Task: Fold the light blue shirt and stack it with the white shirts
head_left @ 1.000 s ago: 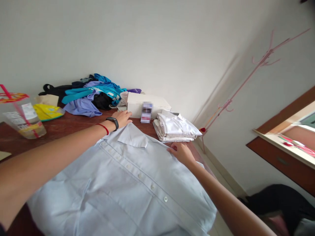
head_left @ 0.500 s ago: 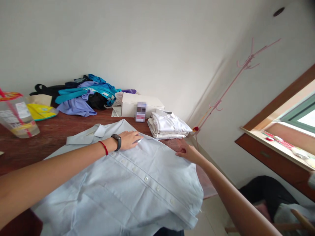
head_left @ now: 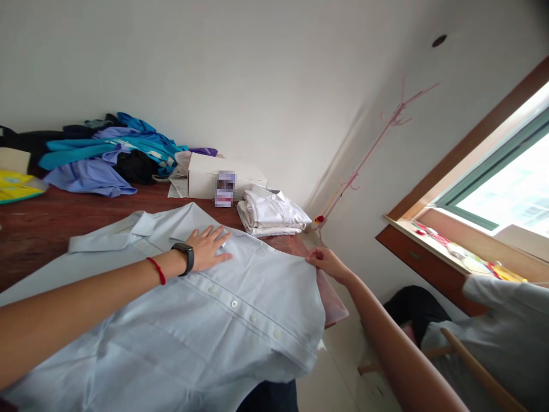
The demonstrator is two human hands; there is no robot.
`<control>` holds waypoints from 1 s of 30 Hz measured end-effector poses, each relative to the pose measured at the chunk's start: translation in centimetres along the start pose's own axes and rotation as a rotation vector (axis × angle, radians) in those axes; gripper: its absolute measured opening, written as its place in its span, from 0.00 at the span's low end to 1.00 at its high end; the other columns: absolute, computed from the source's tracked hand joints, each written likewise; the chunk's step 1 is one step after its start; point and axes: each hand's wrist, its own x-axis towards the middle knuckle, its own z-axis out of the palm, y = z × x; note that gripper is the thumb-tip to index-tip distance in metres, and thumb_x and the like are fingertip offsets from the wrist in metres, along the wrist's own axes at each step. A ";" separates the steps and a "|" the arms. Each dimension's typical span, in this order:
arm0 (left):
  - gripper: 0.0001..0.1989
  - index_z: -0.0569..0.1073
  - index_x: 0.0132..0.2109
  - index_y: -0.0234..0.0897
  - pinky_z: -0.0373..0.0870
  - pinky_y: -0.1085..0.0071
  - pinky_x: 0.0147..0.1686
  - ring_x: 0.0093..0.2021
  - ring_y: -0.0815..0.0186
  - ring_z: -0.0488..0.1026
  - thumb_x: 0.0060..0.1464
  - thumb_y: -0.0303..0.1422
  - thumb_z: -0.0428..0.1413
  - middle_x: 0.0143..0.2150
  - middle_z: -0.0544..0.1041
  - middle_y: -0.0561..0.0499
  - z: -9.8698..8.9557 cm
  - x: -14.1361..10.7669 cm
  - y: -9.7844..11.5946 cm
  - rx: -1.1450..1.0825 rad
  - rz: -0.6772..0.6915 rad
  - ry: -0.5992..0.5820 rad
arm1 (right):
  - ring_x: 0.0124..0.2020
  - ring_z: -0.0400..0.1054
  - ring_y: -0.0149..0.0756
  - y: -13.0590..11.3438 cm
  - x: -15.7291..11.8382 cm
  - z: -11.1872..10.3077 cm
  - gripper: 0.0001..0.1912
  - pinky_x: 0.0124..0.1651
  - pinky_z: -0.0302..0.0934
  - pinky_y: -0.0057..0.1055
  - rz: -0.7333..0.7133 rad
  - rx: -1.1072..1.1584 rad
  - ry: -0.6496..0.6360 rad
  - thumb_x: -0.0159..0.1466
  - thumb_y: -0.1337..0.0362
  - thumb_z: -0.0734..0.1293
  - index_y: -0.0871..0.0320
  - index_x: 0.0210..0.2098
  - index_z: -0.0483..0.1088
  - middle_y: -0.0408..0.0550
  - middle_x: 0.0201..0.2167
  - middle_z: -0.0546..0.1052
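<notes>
A pale grey-blue button-up shirt (head_left: 253, 274) lies spread on the table, its collar toward the left and its row of buttons facing up. My left hand (head_left: 209, 250), with a dark wristband and a red cord above it, rests flat on the shirt near the placket, fingers spread. At the shirt's far right edge, my right hand (head_left: 329, 264) pinches the fabric between thumb and fingers. Just beyond that edge sits a stack of folded white shirts (head_left: 277, 213).
A white box (head_left: 201, 174) and a heap of blue, purple and black clothes (head_left: 111, 154) sit along the wall on the dark red table (head_left: 26, 223). A pink coat stand (head_left: 373, 149) leans in view. To the right are a windowsill, a wooden chair (head_left: 476, 366) and a person in grey (head_left: 514, 326).
The view has turned to the right. My left hand's fingers have spread apart on the shirt. My right hand has closed on the shirt's far edge, and the cup has left the view.
</notes>
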 end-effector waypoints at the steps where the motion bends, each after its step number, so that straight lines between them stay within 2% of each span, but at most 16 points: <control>1: 0.38 0.56 0.74 0.45 0.47 0.36 0.64 0.74 0.38 0.46 0.63 0.57 0.45 0.76 0.49 0.42 0.5 0.1 0.0 -0.018 0.002 -0.021 | 0.26 0.61 0.31 0.1 0.0 0.2 0.26 0.29 0.55 0.28 0.005 0.026 0.030 0.53 0.41 0.72 0.58 0.30 0.67 0.40 0.25 0.69; 5: 0.38 0.50 0.75 0.46 0.38 0.32 0.65 0.75 0.41 0.40 0.65 0.57 0.41 0.77 0.44 0.44 2.0 0.2 0.0 -0.054 -0.023 0.017 | 0.25 0.60 0.29 0.5 0.0 1.0 0.24 0.27 0.55 0.26 -0.003 0.110 0.101 0.58 0.43 0.69 0.58 0.39 0.68 0.40 0.27 0.70; 7: 0.38 0.49 0.75 0.46 0.36 0.32 0.65 0.75 0.42 0.40 0.65 0.57 0.41 0.77 0.44 0.44 2.4 0.1 0.0 -0.061 -0.027 0.035 | 0.25 0.61 0.30 1.0 0.0 1.2 0.24 0.27 0.55 0.27 -0.034 0.050 0.129 0.61 0.44 0.67 0.59 0.43 0.70 0.42 0.29 0.72; 11: 0.38 0.51 0.75 0.44 0.34 0.31 0.65 0.75 0.41 0.39 0.66 0.56 0.42 0.77 0.44 0.44 2.1 0.1 0.0 -0.095 -0.027 0.015 | 0.33 0.69 0.37 2.1 0.2 1.4 0.20 0.37 0.63 0.31 -0.088 -0.217 0.185 0.62 0.48 0.65 0.60 0.37 0.74 0.47 0.31 0.77; 13: 0.37 0.52 0.75 0.43 0.33 0.30 0.65 0.75 0.40 0.39 0.66 0.55 0.44 0.77 0.44 0.43 1.6 -0.1 0.1 -0.127 -0.023 0.012 | 0.34 0.70 0.40 2.1 0.2 1.5 0.17 0.40 0.64 0.34 -0.080 -0.281 0.187 0.60 0.50 0.65 0.59 0.34 0.75 0.48 0.29 0.77; 16: 0.35 0.56 0.74 0.42 0.33 0.31 0.66 0.75 0.40 0.39 0.67 0.53 0.43 0.77 0.45 0.44 0.7 -1.3 1.0 -0.184 -0.029 -0.006 | 0.36 0.71 0.43 0.5 0.0 2.3 0.15 0.44 0.64 0.39 -0.097 -0.435 0.270 0.61 0.55 0.65 0.58 0.38 0.77 0.49 0.31 0.77; 18: 0.35 0.59 0.73 0.39 0.35 0.32 0.67 0.75 0.39 0.41 0.67 0.53 0.41 0.76 0.48 0.42 0.2 -3.0 2.1 -0.205 -0.052 -0.041 | 0.43 0.71 0.46 -1.7 -0.5 3.8 0.15 0.50 0.64 0.42 -0.186 -0.585 0.336 0.65 0.57 0.63 0.57 0.43 0.77 0.53 0.38 0.77; 19: 0.36 0.61 0.72 0.38 0.37 0.32 0.67 0.75 0.38 0.43 0.67 0.55 0.41 0.76 0.50 0.41 0.1 -4.1 2.8 -0.209 -0.065 -0.060 | 0.47 0.71 0.47 -3.0 -0.8 4.9 0.16 0.53 0.64 0.44 -0.256 -0.632 0.329 0.67 0.57 0.61 0.56 0.46 0.77 0.54 0.42 0.77; 20: 0.37 0.63 0.71 0.38 0.39 0.33 0.68 0.74 0.38 0.44 0.66 0.56 0.41 0.75 0.51 0.41 0.1 -5.4 3.5 -0.214 -0.064 -0.076 | 0.50 0.70 0.48 -4.5 -1.1 6.1 0.16 0.55 0.63 0.45 -0.341 -0.638 0.291 0.68 0.56 0.61 0.55 0.48 0.76 0.54 0.45 0.77; 22: 0.37 0.66 0.69 0.46 0.46 0.37 0.69 0.74 0.40 0.48 0.62 0.60 0.43 0.74 0.55 0.46 0.4 -8.2 4.7 -0.227 -0.036 -0.082 | 0.55 0.69 0.47 -7.4 -1.5 9.0 0.17 0.59 0.63 0.44 -0.496 -0.596 0.146 0.70 0.55 0.62 0.54 0.52 0.74 0.54 0.51 0.76; 25: 0.34 0.66 0.68 0.56 0.52 0.40 0.68 0.73 0.42 0.51 0.61 0.61 0.45 0.73 0.58 0.51 1.1 -12.3 5.4 -0.220 0.049 -0.014 | 0.64 0.63 0.46 -10.8 -1.2 13.3 0.21 0.65 0.59 0.45 -0.650 -0.550 -0.047 0.71 0.53 0.63 0.54 0.59 0.70 0.55 0.61 0.71; 27: 0.33 0.62 0.71 0.55 0.53 0.39 0.67 0.73 0.43 0.51 0.64 0.59 0.44 0.75 0.55 0.51 1.5 -14.6 5.0 -0.179 0.084 0.026 | 0.71 0.54 0.47 -11.8 -0.4 15.6 0.26 0.70 0.52 0.47 -0.680 -0.551 -0.146 0.71 0.50 0.63 0.55 0.64 0.66 0.55 0.68 0.64; 30: 0.31 0.54 0.73 0.55 0.51 0.40 0.68 0.74 0.45 0.48 0.68 0.54 0.44 0.76 0.48 0.50 2.0 -17.0 3.5 -0.118 0.118 0.082 | 0.75 0.42 0.50 -11.9 1.1 17.6 0.33 0.73 0.43 0.52 -0.606 -0.585 -0.261 0.71 0.46 0.60 0.54 0.70 0.57 0.54 0.74 0.53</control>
